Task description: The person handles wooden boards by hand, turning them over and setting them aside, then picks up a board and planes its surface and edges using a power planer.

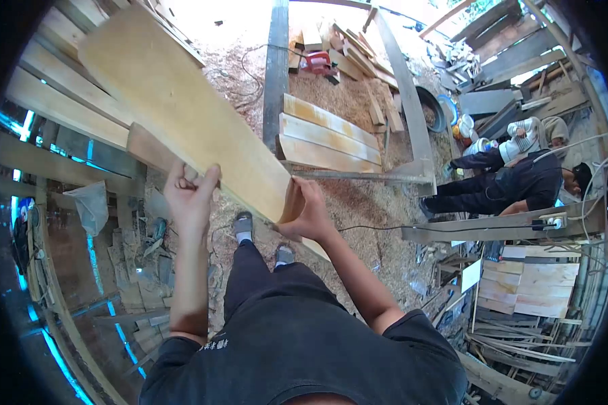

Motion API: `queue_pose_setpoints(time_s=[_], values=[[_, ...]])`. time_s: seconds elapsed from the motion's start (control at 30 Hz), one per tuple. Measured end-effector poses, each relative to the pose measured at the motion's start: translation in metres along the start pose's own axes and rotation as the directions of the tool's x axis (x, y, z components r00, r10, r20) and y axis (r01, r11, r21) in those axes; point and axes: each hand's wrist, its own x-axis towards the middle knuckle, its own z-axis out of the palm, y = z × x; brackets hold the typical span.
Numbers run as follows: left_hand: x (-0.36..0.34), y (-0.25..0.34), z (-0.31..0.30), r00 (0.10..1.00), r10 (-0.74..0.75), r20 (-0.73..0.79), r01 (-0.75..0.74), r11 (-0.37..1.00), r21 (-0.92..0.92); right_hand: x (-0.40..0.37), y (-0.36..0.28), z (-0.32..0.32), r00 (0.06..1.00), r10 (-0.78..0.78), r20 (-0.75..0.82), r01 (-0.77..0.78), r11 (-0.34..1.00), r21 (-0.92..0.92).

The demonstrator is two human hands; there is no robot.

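A long, pale wooden board [189,108] slants from the upper left down to the middle of the view. My left hand [190,196] is at its lower left edge, thumb against the board and fingers curled at the edge. At the board's near end is my right hand [309,212], with its thumb below and its fingers over the corner of the end. Under the board, a shorter brown wood piece [152,150] sticks out next to my left hand.
Planks [74,101] lie at the upper left. Joined boards [331,138] rest by a wooden frame [275,81] on sawdust-covered ground. A red power tool [319,63] sits beyond. Two people [520,182] are at the right, near a beam [479,231] with a cable.
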Motion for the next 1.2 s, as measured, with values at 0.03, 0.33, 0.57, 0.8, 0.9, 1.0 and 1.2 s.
queue_pose_setpoints(time_s=[0.03,0.33,0.57,0.8,0.9,1.0,1.2], values=[[0.007,0.015,0.001,1.000,0.015,-0.001,-0.015,1.000,-0.006,0.011,-0.015,-0.006,1.000,0.004,-0.003,-0.004,1.000,0.000],[0.053,0.118,0.038,0.927,0.349,0.140,-0.333,0.935,-0.126,0.082,-0.084,-0.023,0.976,-0.102,-0.192,0.104,0.995,0.002],[0.066,0.147,0.053,0.863,0.430,0.265,-0.422,0.902,-0.088,0.107,-0.097,-0.030,0.959,-0.063,-0.275,0.088,0.993,0.078],[0.083,0.090,0.057,0.859,0.348,0.374,-0.338,0.936,-0.095,0.103,-0.059,-0.005,0.931,-0.005,-0.364,0.008,1.000,0.006],[0.091,0.035,0.056,0.863,0.197,0.465,-0.229,0.973,0.012,0.092,-0.022,-0.007,0.983,0.166,-0.075,-0.153,0.975,0.161],[0.098,0.022,0.066,0.833,0.311,0.458,-0.294,0.950,-0.109,0.083,-0.001,-0.024,0.995,0.101,-0.028,-0.098,0.990,0.100],[0.098,0.015,0.065,0.857,0.265,0.443,-0.255,0.963,-0.082,0.089,0.015,-0.050,0.976,0.193,-0.100,-0.176,0.972,0.158]])
